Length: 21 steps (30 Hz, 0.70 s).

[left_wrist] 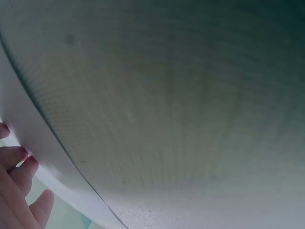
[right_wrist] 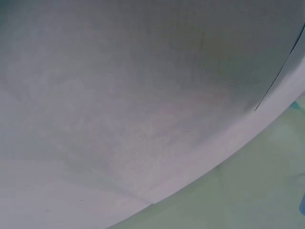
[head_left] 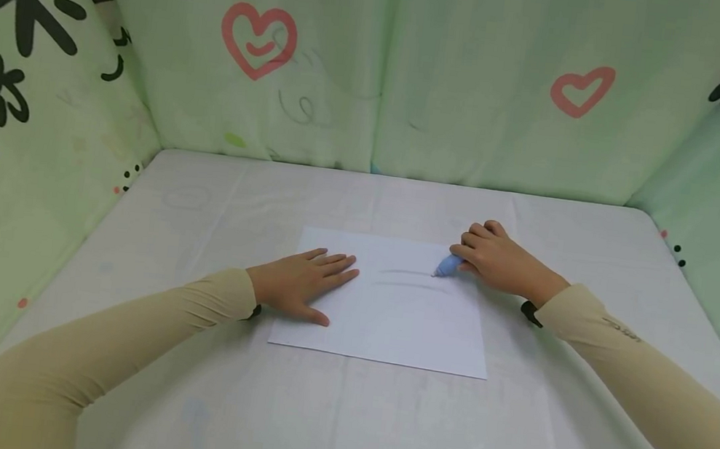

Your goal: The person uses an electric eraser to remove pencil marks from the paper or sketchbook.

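A sheet of white paper (head_left: 383, 322) lies flat on the white-covered table. My left hand (head_left: 303, 282) rests on its left part with the fingers spread; in the left wrist view that hand's fingers (left_wrist: 21, 176) show at the lower left. At the paper's upper right, my right hand (head_left: 497, 259) grips a blue pen-like tube (head_left: 448, 265) with a narrow pointed tip. The tip points down-left and meets the paper, or nearly so. Two faint, roughly parallel lines (head_left: 409, 285) run across the sheet left of the tip. Fingers hide most of the tube.
The white tablecloth (head_left: 199, 376) spreads around the paper, with soft creases. Pale green curtains (head_left: 466, 89) with red hearts and dark lettering enclose the back and sides. A dark band (head_left: 531, 313) circles the right wrist.
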Motion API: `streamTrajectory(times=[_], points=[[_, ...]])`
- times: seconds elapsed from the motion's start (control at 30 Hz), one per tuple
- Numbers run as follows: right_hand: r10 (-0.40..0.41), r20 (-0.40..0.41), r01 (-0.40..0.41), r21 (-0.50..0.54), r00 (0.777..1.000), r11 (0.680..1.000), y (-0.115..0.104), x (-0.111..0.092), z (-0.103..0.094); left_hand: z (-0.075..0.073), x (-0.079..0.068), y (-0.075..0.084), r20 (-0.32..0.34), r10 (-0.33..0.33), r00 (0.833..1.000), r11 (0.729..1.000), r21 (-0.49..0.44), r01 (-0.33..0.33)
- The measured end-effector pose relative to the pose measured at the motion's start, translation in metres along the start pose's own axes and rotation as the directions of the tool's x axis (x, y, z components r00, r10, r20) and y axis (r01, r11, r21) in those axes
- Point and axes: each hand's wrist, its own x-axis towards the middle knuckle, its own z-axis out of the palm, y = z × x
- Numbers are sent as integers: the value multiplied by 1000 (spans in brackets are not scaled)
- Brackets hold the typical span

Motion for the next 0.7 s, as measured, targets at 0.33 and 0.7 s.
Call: streamTrajectory(times=[0.33, 0.7], points=[[8, 19, -7, -18, 1000, 1000, 2, 6, 1, 0, 0, -1, -8, 8, 1000, 1000, 5, -8], [-13, 5, 13, -7, 1000, 1000, 0, 4, 0, 0, 0, -1, -11, 16, 1000, 1000, 15, -16]])
